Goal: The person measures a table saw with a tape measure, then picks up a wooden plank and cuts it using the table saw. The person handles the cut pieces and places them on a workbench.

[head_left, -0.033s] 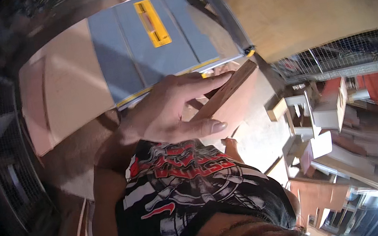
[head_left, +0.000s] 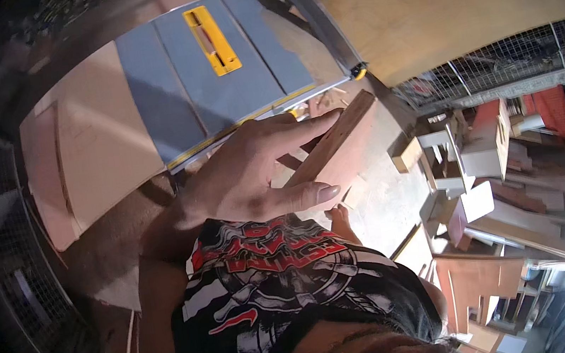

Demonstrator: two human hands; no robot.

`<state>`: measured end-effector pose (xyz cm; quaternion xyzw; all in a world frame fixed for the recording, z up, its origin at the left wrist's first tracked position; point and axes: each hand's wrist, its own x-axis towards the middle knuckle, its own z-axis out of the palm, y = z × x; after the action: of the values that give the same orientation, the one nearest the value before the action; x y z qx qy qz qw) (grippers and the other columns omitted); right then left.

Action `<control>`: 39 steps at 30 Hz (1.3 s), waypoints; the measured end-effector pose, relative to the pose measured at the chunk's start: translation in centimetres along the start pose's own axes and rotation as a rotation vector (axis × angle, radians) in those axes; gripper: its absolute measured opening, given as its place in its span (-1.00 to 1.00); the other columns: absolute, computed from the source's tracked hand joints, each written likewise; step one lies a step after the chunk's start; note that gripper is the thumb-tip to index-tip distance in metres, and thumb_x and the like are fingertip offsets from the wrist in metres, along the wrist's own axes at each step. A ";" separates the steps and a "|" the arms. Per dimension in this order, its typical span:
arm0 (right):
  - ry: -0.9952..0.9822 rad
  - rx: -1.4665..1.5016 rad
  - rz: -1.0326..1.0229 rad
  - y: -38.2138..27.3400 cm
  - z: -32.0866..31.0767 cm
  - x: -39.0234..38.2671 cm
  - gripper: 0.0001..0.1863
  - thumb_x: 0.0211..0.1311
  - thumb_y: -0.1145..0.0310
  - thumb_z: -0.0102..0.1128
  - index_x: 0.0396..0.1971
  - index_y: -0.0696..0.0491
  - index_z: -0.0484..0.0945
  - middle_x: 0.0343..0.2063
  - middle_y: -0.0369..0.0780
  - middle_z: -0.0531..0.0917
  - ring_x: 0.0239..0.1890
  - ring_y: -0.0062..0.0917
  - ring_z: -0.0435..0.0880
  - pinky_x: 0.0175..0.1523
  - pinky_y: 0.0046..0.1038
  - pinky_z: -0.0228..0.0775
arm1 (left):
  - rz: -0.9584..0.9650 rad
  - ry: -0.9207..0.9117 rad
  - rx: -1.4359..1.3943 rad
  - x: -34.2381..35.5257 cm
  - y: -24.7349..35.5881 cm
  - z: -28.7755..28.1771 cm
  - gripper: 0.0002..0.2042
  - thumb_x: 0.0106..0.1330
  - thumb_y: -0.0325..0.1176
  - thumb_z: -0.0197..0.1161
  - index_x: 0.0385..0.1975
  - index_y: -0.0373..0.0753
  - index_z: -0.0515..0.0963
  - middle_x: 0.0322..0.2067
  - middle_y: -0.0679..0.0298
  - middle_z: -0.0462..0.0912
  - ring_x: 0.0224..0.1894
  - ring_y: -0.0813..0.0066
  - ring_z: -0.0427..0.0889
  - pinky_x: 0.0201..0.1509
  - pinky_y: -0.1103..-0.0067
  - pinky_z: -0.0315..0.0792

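My left hand (head_left: 242,171) reaches across from the left, in front of my dark printed shirt (head_left: 274,277). Between its thumb and fingers is a wooden board (head_left: 336,142), tilted so that its narrow brown edge faces up and slants toward the upper right. The fingers lie along the far side and the thumb on the near side; the palm hides the board's lower end. Just beyond the hand stands a table saw (head_left: 156,86) with a grey top and a yellow insert (head_left: 213,40) around its blade slot. My right hand does not show.
A pale panel (head_left: 92,137) extends the saw top on the left. The saw's rail (head_left: 323,25) runs along its right side, beside a large plywood sheet (head_left: 445,5). Wooden offcuts and box frames (head_left: 436,152) crowd the right. A bare foot (head_left: 339,217) rests on the floor below.
The view has shifted slightly, so the saw and panels sit a little further left. My left hand keeps the same hold on the board.
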<state>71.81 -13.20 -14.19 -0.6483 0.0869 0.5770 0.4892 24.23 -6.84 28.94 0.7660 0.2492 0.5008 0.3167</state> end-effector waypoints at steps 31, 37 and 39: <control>-0.277 -0.053 -0.329 -21.5 40.0 22.6 -0.91 0.25 0.29 0.14 -0.36 -0.03 0.51 -0.44 -0.30 0.52 -0.41 -0.47 0.52 -0.25 -0.29 0.47 | -1.109 0.986 0.668 -26.7 -33.3 2.8 -0.47 0.37 0.03 0.09 0.09 -0.33 0.51 -0.14 -0.13 0.55 -0.09 -0.07 0.52 0.04 0.16 0.36; -0.317 -0.389 -0.462 -22.9 42.5 22.9 -0.75 0.31 0.18 0.20 -0.27 0.08 0.58 -0.48 -0.24 0.60 -0.49 -0.47 0.61 -0.43 -0.41 0.52 | -1.215 0.845 1.032 -25.6 -36.9 1.9 -0.50 0.36 -0.02 0.10 0.14 -0.28 0.50 -0.05 -0.11 0.48 0.02 -0.09 0.42 0.12 0.12 0.28; -0.301 -0.535 -0.480 -23.5 42.2 22.1 -0.72 0.30 0.15 0.23 -0.27 0.09 0.59 -0.47 -0.25 0.61 -0.46 -0.48 0.63 -0.43 -0.40 0.53 | -1.215 0.822 1.116 -25.5 -37.4 2.4 -0.49 0.35 -0.05 0.12 0.18 -0.27 0.48 -0.04 -0.11 0.46 0.05 -0.08 0.39 0.15 0.13 0.27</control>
<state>66.77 39.67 -13.97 -0.6630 -0.2933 0.5371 0.4312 14.49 0.01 -14.77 0.3069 0.9070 0.2884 -0.0034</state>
